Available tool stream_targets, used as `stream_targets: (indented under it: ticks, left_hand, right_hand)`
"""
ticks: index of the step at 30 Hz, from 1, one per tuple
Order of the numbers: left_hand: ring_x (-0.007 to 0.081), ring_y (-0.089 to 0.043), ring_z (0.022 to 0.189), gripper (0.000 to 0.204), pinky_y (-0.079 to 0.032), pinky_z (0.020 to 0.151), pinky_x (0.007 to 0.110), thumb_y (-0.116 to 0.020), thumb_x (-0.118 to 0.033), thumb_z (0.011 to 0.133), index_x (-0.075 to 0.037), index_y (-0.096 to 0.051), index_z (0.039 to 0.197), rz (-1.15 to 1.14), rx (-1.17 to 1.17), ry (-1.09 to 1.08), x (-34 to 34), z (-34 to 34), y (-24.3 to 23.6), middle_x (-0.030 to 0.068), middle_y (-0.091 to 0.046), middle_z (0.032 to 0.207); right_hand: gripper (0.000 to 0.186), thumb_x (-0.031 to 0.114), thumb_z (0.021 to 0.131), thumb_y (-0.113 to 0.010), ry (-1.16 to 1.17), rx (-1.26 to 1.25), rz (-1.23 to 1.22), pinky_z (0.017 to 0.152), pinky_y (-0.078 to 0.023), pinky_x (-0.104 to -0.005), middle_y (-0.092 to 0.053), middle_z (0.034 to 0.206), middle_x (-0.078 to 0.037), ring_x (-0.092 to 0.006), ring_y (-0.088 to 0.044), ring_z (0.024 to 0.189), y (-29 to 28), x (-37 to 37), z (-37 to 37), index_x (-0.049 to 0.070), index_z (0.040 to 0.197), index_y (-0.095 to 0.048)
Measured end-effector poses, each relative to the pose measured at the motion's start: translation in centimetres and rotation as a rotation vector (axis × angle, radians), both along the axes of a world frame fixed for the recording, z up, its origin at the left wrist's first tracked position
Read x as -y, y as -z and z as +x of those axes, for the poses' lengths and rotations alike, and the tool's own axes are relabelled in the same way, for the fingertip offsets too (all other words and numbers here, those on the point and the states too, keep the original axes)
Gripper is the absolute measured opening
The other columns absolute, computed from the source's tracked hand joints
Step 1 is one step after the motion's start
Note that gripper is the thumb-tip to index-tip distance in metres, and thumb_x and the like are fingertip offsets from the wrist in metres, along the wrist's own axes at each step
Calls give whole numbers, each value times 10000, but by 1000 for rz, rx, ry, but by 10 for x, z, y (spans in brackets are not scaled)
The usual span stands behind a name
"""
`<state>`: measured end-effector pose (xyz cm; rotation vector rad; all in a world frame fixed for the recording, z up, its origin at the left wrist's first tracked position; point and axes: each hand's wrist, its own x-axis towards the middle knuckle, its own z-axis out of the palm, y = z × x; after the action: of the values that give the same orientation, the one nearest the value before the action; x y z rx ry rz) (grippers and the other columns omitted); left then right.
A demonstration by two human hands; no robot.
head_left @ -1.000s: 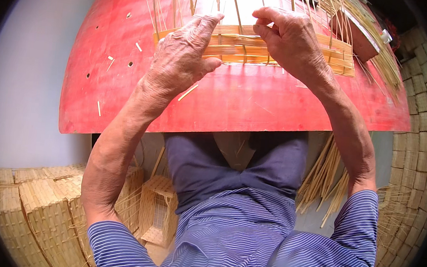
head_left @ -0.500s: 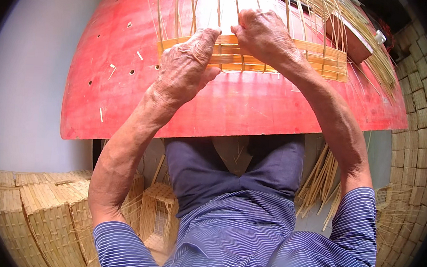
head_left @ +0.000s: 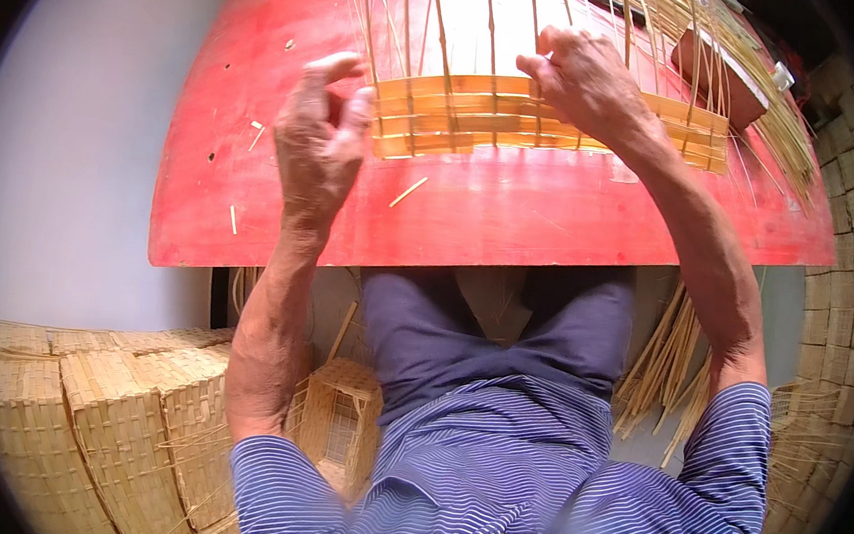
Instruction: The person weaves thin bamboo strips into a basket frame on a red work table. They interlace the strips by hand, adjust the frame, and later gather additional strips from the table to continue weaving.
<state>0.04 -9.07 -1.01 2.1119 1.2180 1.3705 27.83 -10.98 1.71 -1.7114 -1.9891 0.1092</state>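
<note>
A partly woven basket wall of bamboo strips [head_left: 459,119] stands on the red tabletop, with thin upright stakes [head_left: 491,31] rising from the flat, amber-coloured bands. My left hand [head_left: 322,138] is open beside the left end of the weave, thumb and fingers apart with nothing between them. At the upper edge, right of the middle, my right hand [head_left: 587,84] is closed with its fingers curled in a pinch over the top band. It seems to grip a bamboo strip there, though the fingers cover the exact spot.
A reddish-brown block [head_left: 720,77] lies among long loose bamboo strips [head_left: 788,135] at the back right. Scraps of cane [head_left: 408,191] dot the red table [head_left: 511,223]. Woven baskets [head_left: 115,413] stand on the floor at left, and a bundle of sticks [head_left: 665,366] leans below the table.
My left hand has let go of the weave, moved off to its left and opened. My right hand stays at the top edge. The whole view has shifted slightly.
</note>
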Motion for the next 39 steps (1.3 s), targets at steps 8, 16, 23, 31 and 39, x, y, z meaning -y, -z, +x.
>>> stream_targets:
  ticks: [8, 16, 23, 31, 39]
  left_hand:
    - [88, -558, 733, 415, -495, 705, 263, -639, -98, 947, -30, -544, 1345, -597, 112, 308, 7, -47, 29, 35, -637, 879]
    - [95, -550, 768, 412, -509, 747, 269, -590, -52, 926, -74, -574, 1337, -818, -47, 590, 4, -56, 94, 27, -605, 912]
    - [70, -599, 721, 259, -493, 678, 268, -725, -294, 945, -59, -680, 1044, -481, -378, 366, 9, -24, 106, 12, -677, 747]
    - [19, -557, 694, 152, -477, 625, 229, -788, -165, 895, -28, -727, 920, -345, -157, 365, 1, -19, 153, -22, -686, 753]
    - [30, -538, 629, 188, -476, 572, 260, -817, -136, 847, -14, -682, 896, -371, -223, 363, 3, -22, 142, 0, -638, 662]
  right_hand:
    - [373, 150, 865, -729, -105, -13, -55, 740, -537, -469, -684, 765, -232, -379, -707, 805, 22, 49, 5, -77, 1124, -584]
    - [223, 71, 869, -669, -92, 64, -101, 623, -516, -518, -642, 723, -258, -440, -664, 704, 99, 75, 3, -40, 1035, -571]
    - [184, 159, 869, -736, -98, 38, -24, 606, -507, -451, -643, 681, -192, -370, -668, 660, 135, 72, 4, 6, 890, -636]
    - [240, 169, 797, -747, -82, 66, 59, 633, -543, -479, -655, 751, -205, -406, -663, 732, 151, 69, 6, -4, 929, -646]
    - [154, 159, 759, -741, -81, 119, 114, 589, -544, -472, -648, 688, -185, -373, -670, 674, 155, 56, 9, 30, 819, -679]
